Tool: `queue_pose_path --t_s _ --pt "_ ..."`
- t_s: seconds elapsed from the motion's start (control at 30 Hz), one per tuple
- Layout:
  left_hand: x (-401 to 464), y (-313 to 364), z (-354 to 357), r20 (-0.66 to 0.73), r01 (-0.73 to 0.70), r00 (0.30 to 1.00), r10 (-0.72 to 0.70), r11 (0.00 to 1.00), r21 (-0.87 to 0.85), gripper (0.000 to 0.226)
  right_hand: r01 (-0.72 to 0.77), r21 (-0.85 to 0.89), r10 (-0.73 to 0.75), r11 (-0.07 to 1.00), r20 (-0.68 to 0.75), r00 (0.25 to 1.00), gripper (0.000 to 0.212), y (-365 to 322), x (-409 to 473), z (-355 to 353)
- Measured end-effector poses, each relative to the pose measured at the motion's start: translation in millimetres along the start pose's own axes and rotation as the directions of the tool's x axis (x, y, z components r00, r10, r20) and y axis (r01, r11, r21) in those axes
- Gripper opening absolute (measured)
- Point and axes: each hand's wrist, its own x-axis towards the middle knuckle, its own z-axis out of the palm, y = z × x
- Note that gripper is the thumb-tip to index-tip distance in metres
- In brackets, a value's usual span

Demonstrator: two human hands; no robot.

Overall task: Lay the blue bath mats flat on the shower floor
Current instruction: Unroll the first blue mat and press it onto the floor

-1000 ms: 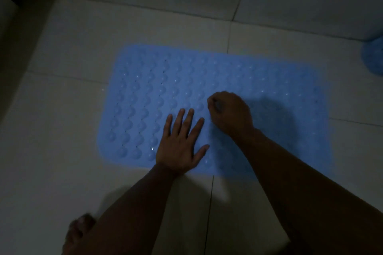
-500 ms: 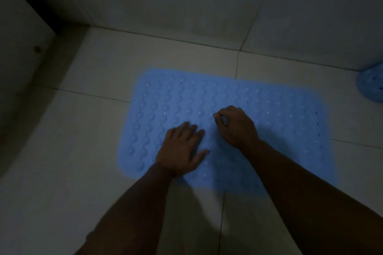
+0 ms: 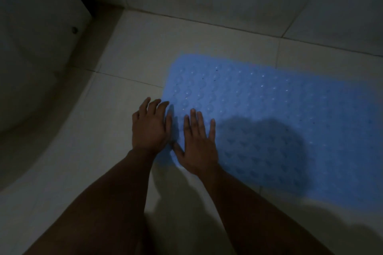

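Blue bumpy rubber bath mat (image 3: 269, 114) flat on pale tiled shower floor (image 3: 134, 64) | right hand (image 3: 196, 143) fingers spread, pressing near-left corner | left hand (image 3: 151, 126) fingers together at mat's edge — risk: uneven push could skid or ripple the mat.

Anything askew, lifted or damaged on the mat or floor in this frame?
Nothing stands out. The blue mat lies flat on the tile floor; the right hand presses its left end, and the left hand rests at the edge. Dim light hides fine detail.
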Motion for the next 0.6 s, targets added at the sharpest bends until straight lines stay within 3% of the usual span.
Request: queue_pose_path --t_s 0.13,0.3,0.4,0.5,0.6 --pt "-6.4 -17.9 4.7 0.02 0.104 0.994 -0.104 0.995 0.002 0.046 -0.006 -0.056 0.007 0.998 0.009 1.0 0.087 1.3 1.1 -1.7" --pt "-4.2 -26.9 -0.9 0.034 0.183 0.983 -0.181 0.981 -0.057 0.052 -0.026 0.035 0.024 0.999 0.067 0.997 0.091 0.2 6.3 -8.2" --pt "2.6 -18.4 -6.7 0.039 0.153 0.988 -0.151 0.986 -0.059 0.051 -0.045 0.139 0.037 0.989 0.056 0.998 0.074 4.4 14.2 -26.9" --pt "4.1 0.6 -1.9 0.064 0.068 0.996 -0.062 0.993 -0.099 0.05 -0.061 0.24 0.045 0.969 0.069 0.997 0.039 25.3 44.6 -58.0" --pt "0.0 19.2 10.4 0.11 -0.024 0.993 0.04 0.989 -0.144 0.056 -0.137 0.45 0.088 0.882 0.128 0.988 0.024 50.0 77.7 -84.3"
